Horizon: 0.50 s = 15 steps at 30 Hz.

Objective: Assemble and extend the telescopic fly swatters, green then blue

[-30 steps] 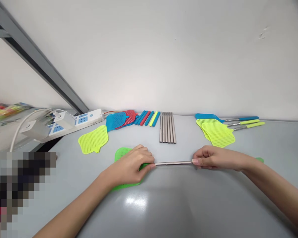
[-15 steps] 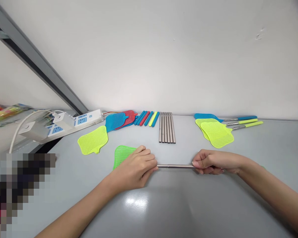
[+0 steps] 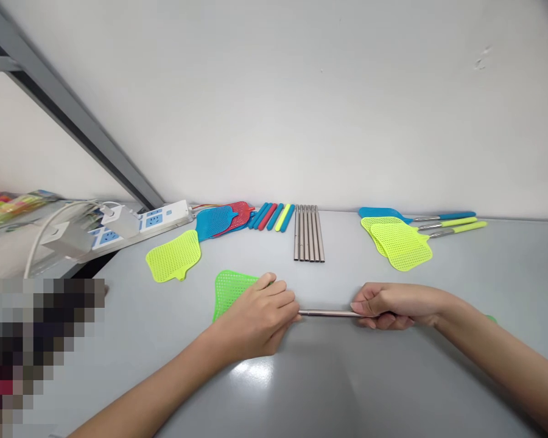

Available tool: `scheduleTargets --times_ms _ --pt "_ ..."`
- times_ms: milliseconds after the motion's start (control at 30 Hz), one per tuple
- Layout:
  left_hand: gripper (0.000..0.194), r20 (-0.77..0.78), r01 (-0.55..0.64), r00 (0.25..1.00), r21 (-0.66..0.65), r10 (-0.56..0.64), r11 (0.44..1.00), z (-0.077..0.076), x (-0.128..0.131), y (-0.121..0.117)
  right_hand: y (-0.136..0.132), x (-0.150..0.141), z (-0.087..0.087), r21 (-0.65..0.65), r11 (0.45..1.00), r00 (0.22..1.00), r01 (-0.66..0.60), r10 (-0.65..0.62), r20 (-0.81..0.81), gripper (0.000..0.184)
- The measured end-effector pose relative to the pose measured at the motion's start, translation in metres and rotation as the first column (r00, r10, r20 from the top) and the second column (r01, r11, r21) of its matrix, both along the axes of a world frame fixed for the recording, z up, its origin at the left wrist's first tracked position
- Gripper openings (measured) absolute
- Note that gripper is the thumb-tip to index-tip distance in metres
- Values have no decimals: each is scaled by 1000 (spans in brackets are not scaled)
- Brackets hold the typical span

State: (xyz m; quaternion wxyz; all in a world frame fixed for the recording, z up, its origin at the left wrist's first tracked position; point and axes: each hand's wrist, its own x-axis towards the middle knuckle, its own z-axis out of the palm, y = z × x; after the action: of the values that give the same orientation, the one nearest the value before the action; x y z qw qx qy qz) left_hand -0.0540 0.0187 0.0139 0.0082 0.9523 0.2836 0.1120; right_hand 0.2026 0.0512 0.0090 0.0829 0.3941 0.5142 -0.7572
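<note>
A green fly swatter (image 3: 232,291) lies crosswise between my two hands, low over the grey table. Its perforated head shows partly behind my left hand (image 3: 267,313), whose fingers are wrapped round the neck where head and rod meet. A short stretch of the metal rod (image 3: 329,313) is visible between the hands. My right hand (image 3: 383,306) pinches the rod farther along, thumb on top. The green end of the handle (image 3: 492,319) peeks out behind my right wrist; the rest of the handle is hidden.
Along the wall lie a yellow swatter head (image 3: 173,255), blue heads (image 3: 214,222) and red heads (image 3: 242,213), coloured grips (image 3: 267,217) and a row of metal rods (image 3: 309,234). Whole swatters (image 3: 406,243) lie at right. A power strip (image 3: 164,218) with chargers stands at left.
Both hands have come slightly toward me with the swatter. My left hand has slid right, nearer my right hand, and less of the rod shows between them.
</note>
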Motion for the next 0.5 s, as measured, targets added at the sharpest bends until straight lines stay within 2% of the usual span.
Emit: scheduleTargets --times_ms 200,500 --pt "27 -11 26 1000 55 -25 998 -2 1 -3 -2 -2 1 -35 999 1000 -20 20 -7 31" --pt "27 -22 43 999 71 -41 997 -5 5 -5 -3 -5 0 -68 997 1000 -26 27 12 33"
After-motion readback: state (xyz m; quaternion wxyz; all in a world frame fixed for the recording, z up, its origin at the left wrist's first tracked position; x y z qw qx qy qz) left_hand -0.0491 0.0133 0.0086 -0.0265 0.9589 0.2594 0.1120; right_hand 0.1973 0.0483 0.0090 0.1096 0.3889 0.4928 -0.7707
